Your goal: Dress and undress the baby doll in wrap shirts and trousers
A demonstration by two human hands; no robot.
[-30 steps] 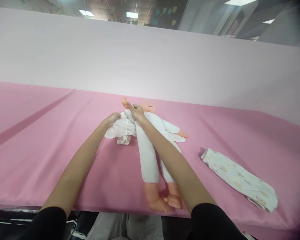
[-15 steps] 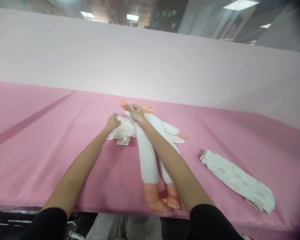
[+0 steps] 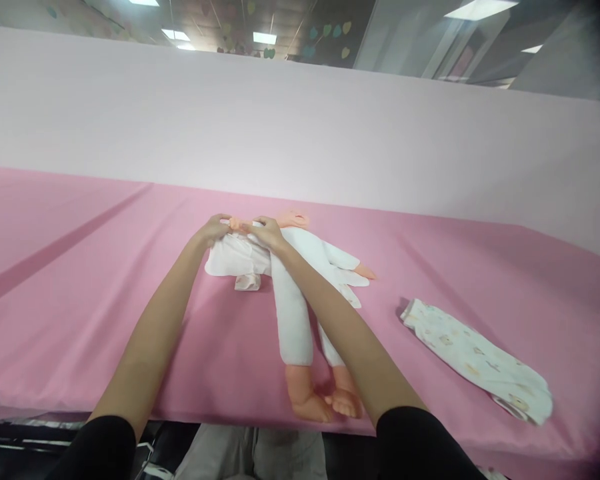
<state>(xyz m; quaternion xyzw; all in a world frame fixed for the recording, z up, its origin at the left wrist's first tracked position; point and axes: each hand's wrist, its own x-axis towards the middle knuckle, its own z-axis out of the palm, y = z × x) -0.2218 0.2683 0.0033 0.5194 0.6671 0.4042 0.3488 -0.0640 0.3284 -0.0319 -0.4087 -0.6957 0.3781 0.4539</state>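
Note:
A baby doll (image 3: 293, 313) with a white cloth body lies on its back, its bare feet toward me and its head at the far side. My right hand (image 3: 267, 233) is closed round the doll's arm on the left, just behind the small hand. My left hand (image 3: 214, 230) pinches the edge of a white baby garment (image 3: 237, 257) beside the doll's fingers. The garment spreads under and beside that arm, with a folded end hanging toward me. My right forearm hides part of the doll's trunk and one leg.
A folded white cloth with a printed pattern (image 3: 480, 360) lies to the right on the pink padded surface (image 3: 80, 320). A white wall panel (image 3: 300, 133) rises behind it. The surface's front edge is close to my lap.
My left hand has moved up and away from me, to the doll's hand. The doll's arm has been lowered and shifted left over the garment, my right hand still on it.

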